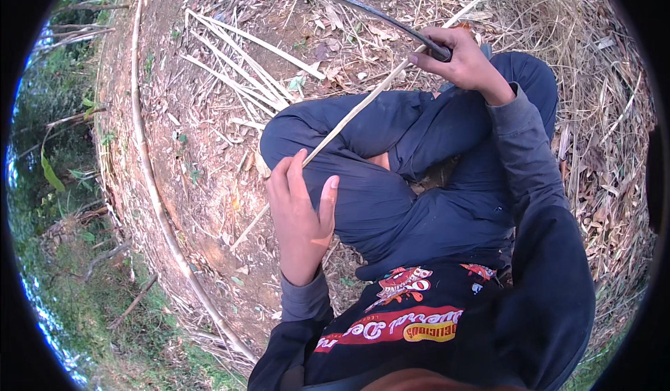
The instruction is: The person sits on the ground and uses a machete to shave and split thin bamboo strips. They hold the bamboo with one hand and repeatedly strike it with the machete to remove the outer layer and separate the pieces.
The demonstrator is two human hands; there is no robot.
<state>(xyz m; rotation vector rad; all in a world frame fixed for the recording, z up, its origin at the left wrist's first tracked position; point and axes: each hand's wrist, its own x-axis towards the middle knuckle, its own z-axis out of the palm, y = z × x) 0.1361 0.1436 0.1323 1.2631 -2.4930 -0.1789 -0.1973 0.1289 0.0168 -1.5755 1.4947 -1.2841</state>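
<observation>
My right hand (464, 63) is closed round the dark handle of a long, narrow-bladed knife (356, 6), whose blade points to the far left. A long, pale strip of split bamboo or cane (370, 99) runs slantwise over my crossed legs, from the far right to the ground at the near left. It passes against the knife by my right fingers. My left hand (300, 213) lies over the strip's lower part, fingers stretched out and thumb spread apart. Whether its palm touches the strip is hidden.
Several pale split strips (244, 70) lie on the leaf-littered ground beyond my left knee. A long thin pole (145, 150) curves along the left side, with green brush (63, 202) past it. Dry straw (593, 77) covers the ground at right.
</observation>
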